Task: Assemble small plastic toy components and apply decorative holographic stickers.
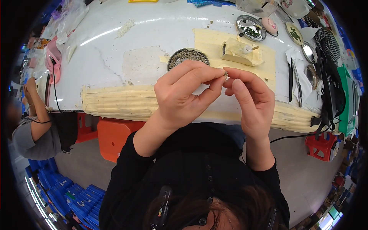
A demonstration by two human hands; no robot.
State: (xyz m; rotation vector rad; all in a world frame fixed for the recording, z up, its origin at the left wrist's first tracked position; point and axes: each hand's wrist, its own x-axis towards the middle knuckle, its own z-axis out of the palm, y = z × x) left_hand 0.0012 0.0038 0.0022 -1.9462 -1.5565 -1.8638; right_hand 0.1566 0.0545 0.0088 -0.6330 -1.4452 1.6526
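My left hand [182, 90] pinches a small metallic piece [226, 74] between thumb and index finger, above the table's near edge. From the other side, the curled fingers of my right hand [255, 101] meet the same piece at their tips, its thumb a little apart. The piece is too small to name its kind. Just behind my left hand, partly covered by it, sits a round metal dish [188, 56] filled with many small metallic pieces. Beyond my right hand stands a block wrapped in cream tape [239, 53], with a small white bottle [247, 49] set in it.
Cream tape padding [119, 99] lines the table's near edge. Toward the right lie tweezers [296, 82], a tin of dark green bits [251, 28] and a green tray [347, 101]. A person [34, 126] sits at the left, near an orange stool [115, 136].
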